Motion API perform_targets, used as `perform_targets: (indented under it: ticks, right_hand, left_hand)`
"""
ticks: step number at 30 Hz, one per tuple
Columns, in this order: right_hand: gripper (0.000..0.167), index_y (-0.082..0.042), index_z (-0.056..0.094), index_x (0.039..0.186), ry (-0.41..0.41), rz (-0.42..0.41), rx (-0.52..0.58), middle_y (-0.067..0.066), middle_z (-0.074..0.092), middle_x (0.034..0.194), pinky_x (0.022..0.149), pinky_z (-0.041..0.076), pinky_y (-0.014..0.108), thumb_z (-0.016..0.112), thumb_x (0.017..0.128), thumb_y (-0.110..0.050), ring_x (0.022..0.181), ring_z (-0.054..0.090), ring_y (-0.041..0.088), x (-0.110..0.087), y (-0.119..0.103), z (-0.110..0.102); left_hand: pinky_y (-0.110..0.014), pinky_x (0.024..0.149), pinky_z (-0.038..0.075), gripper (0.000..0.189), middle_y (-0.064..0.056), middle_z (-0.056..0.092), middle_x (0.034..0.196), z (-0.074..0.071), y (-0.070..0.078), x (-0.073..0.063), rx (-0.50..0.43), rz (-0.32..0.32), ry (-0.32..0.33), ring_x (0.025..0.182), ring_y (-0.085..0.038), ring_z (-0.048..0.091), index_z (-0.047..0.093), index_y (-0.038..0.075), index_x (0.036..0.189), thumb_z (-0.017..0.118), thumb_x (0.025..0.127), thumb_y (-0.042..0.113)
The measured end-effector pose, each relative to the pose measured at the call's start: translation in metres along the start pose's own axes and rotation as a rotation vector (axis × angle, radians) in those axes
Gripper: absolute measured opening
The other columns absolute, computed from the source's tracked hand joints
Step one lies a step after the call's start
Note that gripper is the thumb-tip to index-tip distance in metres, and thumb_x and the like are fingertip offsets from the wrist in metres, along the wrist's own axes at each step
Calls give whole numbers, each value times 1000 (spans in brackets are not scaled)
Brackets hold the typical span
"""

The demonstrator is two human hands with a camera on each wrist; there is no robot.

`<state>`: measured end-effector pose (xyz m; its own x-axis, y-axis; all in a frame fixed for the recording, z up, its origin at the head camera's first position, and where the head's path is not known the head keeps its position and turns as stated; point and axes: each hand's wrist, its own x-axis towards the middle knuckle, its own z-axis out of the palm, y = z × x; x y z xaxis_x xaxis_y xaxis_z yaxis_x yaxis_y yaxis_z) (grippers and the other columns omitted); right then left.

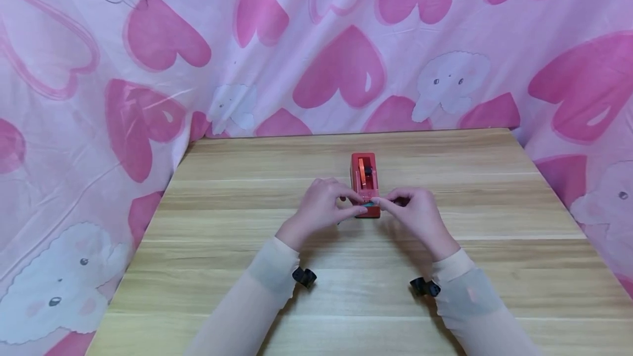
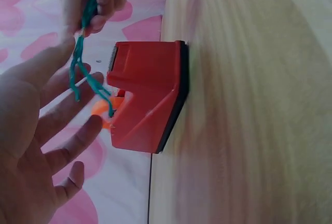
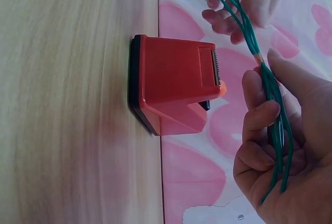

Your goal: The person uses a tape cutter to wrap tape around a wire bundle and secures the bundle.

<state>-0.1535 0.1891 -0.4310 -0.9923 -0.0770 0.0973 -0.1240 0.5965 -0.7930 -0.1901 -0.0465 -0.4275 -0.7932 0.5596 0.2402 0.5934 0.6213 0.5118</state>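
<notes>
A bundle of thin green wires [image 3: 277,125], with a narrow orange-brown band [image 3: 259,58] round its middle, is held above the front of a red tape dispenser [image 1: 364,184]. My right hand [image 1: 415,210] grips one half of the bundle, fingers curled round it and thumb near the band. My left hand [image 1: 323,207] is at the other half, fingers spread and loosely bent, thumb tip beside the band. The free wire ends [image 2: 96,86] hang between its thumb and fingers. Whether the left fingertips touch the wires is hard to tell.
The dispenser stands upright on a wood-grain table [image 1: 237,191], its serrated blade [image 3: 216,67] facing me and an orange wheel [image 1: 362,172] inside. Pink heart-patterned cloth [image 1: 277,70] hangs behind and beside the table. A small black camera [image 1: 304,277] sits at each wrist.
</notes>
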Motion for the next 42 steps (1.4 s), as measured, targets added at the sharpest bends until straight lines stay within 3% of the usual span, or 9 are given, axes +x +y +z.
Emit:
perform_targets:
  ticks: [5, 9, 17, 22, 28, 42]
  right_hand:
    - [34, -16, 82, 97, -10, 31, 34, 13, 72, 79, 53, 42, 28, 71, 96, -48, 65, 54, 21, 0, -3, -2]
    - [33, -16, 79, 108, -10, 32, 71, 13, 74, 87, 57, 46, 27, 67, 99, -46, 70, 60, 22, -1, -3, -3]
    - [26, -25, 78, 112, -7, -114, 39, -6, 76, 107, 72, 55, 23, 83, 88, -33, 86, 67, 16, -2, -2, -5]
    - [27, -27, 80, 115, -17, -174, 35, -9, 75, 110, 79, 57, 20, 84, 88, -27, 95, 68, 11, -2, -2, -4]
    - [20, -20, 82, 110, -3, -232, 55, -6, 76, 104, 77, 57, 22, 81, 91, -22, 93, 69, 10, 0, -1, 0]
    - [10, -17, 77, 107, -103, -201, 43, 0, 75, 106, 75, 51, 25, 72, 98, -19, 88, 63, 17, 3, -3, 1]
  left_hand:
    - [-33, 87, 41, 16, 14, 78, 89, 3, -1, -1, 15, 12, 45, 88, -16, 64, 84, 27, 97, 80, 91, 42]
    - [-34, 86, 41, 15, 13, 78, 88, 3, -1, -3, 26, 1, 75, 87, -14, 63, 84, 26, 95, 80, 91, 40]
    - [-36, 90, 42, 13, 13, 78, 87, -1, 0, -5, 50, -13, 139, 85, -9, 60, 84, 26, 95, 81, 90, 38]
    - [-35, 89, 42, 13, 14, 78, 88, -2, 1, -7, 61, -5, 156, 85, -5, 55, 83, 26, 95, 82, 89, 38]
    - [-38, 93, 44, 13, 12, 78, 88, -3, 2, -6, 73, 35, 177, 89, -7, 59, 83, 25, 94, 83, 88, 36]
    - [-40, 96, 43, 14, 7, 79, 91, -3, 4, -6, 112, 93, 216, 93, -12, 63, 83, 21, 95, 85, 87, 32]
